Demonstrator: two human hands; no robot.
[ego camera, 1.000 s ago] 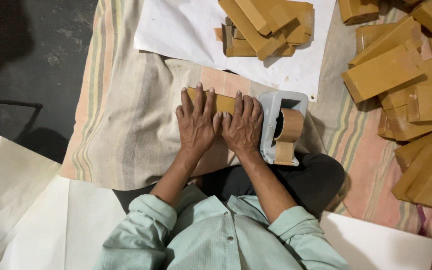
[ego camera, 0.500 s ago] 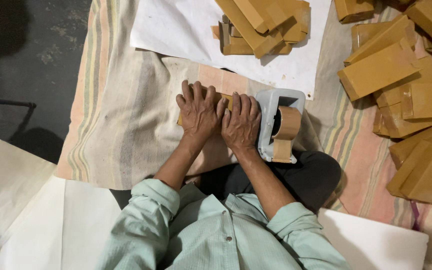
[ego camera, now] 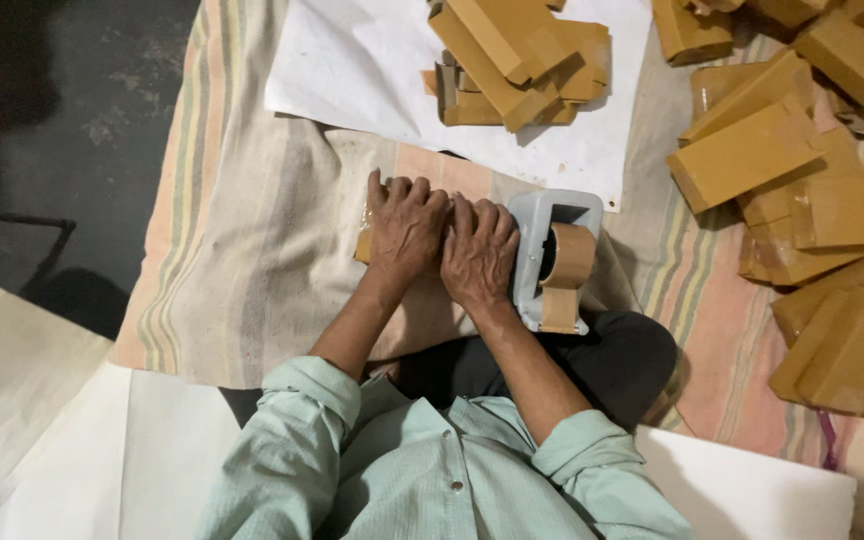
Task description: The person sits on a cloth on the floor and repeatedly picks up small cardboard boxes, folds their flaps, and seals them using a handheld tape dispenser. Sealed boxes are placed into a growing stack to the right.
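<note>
Mostly hidden, the brown box (ego camera: 363,243) lay under your palms on the striped cloth (ego camera: 252,260), beside the tape dispenser (ego camera: 552,260). Your left hand (ego camera: 407,228) and right hand (ego camera: 479,252) pressed flat on it, fingers spread, gripping nothing. Only its tan cardboard corner showed.

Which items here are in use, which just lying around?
In use: left hand and right hand pressing flat on a brown box; tape dispenser beside the right hand.
Lying about: box pile, small heap on white sheet, striped cloth.
</note>
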